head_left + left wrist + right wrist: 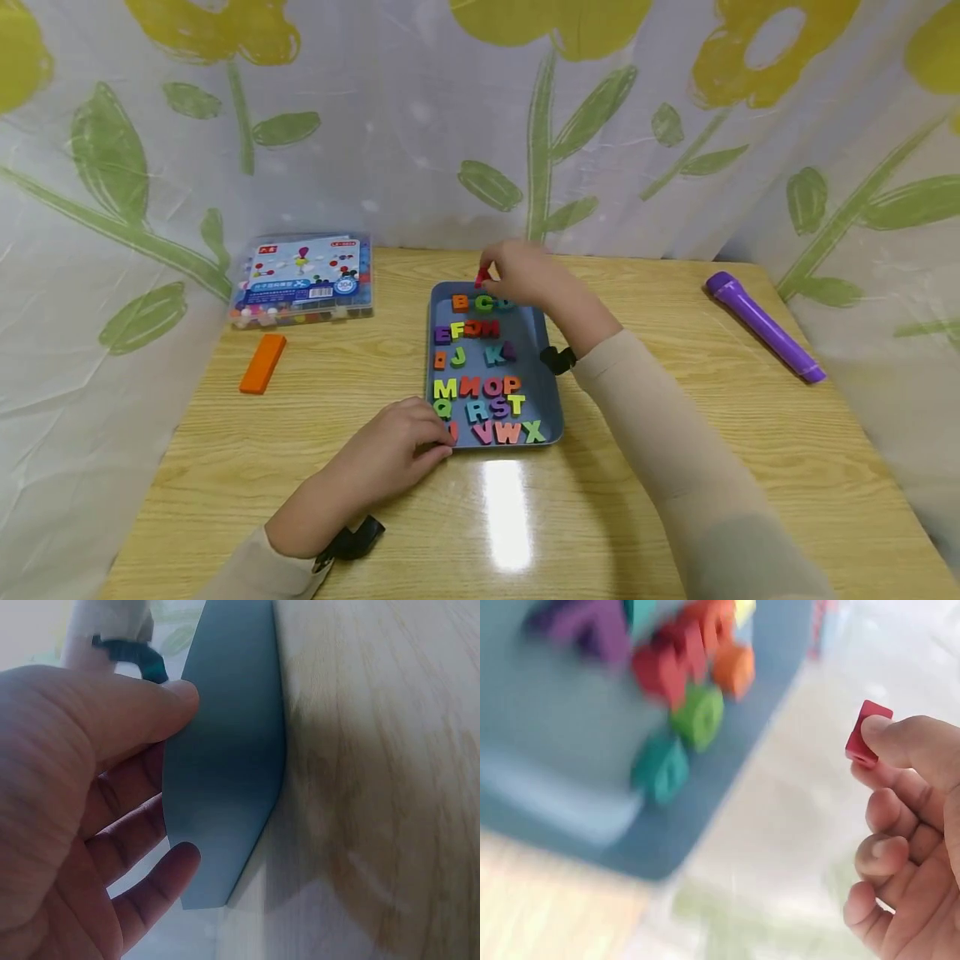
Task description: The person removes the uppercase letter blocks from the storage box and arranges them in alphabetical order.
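Note:
A blue-grey tray (552, 408) lies on the table, holding rows of colourful alphabet letters. My left hand (408, 442) grips its near left corner; in the left wrist view the thumb is against the tray wall (232, 735) and some fingers go behind the rim. Those fingers partly cover the orange-red letter beside them. Past the far rim, my right hand (525, 271) pinches a small red letter (868, 735) between thumb and forefinger, its other fingers loosely curled. Close below it in the tray are the orange B (460, 303) and green C (483, 302).
A clear box of molecular model pieces (300, 279) stands at the back left, with an orange block (263, 363) in front of it. On the right lies a purple, microphone-shaped stick (765, 327). A flowered curtain (405, 167) hangs behind the table's back edge.

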`<state>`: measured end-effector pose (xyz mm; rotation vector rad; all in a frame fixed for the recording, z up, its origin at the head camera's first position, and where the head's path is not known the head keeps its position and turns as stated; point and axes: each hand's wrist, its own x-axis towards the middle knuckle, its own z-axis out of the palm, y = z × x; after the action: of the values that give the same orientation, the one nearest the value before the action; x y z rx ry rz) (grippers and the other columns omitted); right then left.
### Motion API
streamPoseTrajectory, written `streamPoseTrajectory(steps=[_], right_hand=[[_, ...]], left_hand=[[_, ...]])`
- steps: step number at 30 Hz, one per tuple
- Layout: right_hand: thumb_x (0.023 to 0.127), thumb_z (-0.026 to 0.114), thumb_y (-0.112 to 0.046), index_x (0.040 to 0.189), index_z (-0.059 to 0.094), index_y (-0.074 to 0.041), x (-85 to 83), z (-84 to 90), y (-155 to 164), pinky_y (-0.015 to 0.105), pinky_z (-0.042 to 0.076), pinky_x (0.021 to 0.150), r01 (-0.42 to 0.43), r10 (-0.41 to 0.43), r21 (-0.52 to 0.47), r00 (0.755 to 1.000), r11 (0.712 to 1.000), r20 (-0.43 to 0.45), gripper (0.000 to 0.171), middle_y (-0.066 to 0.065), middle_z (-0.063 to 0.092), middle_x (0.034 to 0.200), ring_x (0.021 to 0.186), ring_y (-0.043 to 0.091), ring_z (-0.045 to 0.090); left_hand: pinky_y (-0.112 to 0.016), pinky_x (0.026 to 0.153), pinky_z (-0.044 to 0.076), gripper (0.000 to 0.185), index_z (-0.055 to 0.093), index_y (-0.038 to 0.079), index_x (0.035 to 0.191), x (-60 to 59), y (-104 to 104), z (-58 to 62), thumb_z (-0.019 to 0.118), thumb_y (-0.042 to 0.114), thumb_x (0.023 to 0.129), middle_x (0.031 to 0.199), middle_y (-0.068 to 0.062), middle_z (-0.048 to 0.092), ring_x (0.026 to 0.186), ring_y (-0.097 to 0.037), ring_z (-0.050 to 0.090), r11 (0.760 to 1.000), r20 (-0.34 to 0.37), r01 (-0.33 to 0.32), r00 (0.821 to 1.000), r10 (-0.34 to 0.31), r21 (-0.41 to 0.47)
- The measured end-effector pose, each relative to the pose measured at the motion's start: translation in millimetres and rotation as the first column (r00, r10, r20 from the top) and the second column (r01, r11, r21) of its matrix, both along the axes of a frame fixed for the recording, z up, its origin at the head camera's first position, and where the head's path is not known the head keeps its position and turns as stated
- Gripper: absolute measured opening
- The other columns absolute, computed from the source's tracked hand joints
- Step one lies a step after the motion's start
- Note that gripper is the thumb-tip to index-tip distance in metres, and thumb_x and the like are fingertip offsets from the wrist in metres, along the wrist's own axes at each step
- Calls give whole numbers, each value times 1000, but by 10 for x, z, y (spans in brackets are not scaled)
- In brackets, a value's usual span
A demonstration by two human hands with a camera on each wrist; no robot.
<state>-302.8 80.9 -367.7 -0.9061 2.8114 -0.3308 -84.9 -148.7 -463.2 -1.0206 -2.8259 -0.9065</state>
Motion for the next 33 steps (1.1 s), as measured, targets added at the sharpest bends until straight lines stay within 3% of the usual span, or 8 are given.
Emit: streamPoseTrajectory(steps=[5, 12, 24, 33], right_hand=[[103, 73, -22, 121, 77, -8, -19, 7, 580, 43, 51, 77, 109, -108, -71, 994, 991, 20, 23, 11, 69, 98, 85, 28, 59], [104, 73, -21, 124, 74, -6, -4, -351, 1100, 45, 55, 82, 221, -210, -59, 966, 974, 148, 25, 12, 70, 102, 88, 29, 63], [99, 76, -18, 117, 72, -9, -15, -857, 1301, 42, 53, 82, 299, -261, -151, 937, 942, 232, 21, 11, 69, 101, 91, 28, 61], [102, 73, -18, 118, 71, -13, -29, -984, 1360, 41, 52, 83, 315, -253, -213, 928, 925, 275, 17, 9, 68, 100, 91, 27, 60]], left_hand=[[-40, 95, 61, 3, 85, 18, 101, 25, -15, 15, 84, 17, 98, 101, 10, 77, 103, -12, 68, 1000, 6, -17, 1000, 17, -14], [-41, 96, 61, 5, 85, 19, 102, 44, -41, 17, 83, 16, 98, 102, 11, 77, 104, -13, 68, 1000, 9, -15, 1000, 15, -19], [-40, 98, 61, 4, 85, 19, 102, 11, 0, 6, 83, 20, 99, 103, 11, 78, 106, -12, 68, 1000, 20, -25, 999, 25, -16], [-40, 99, 61, 4, 85, 19, 101, 2, 34, -1, 84, 19, 98, 102, 11, 78, 107, -13, 69, 1000, 4, -21, 1000, 21, -7]])
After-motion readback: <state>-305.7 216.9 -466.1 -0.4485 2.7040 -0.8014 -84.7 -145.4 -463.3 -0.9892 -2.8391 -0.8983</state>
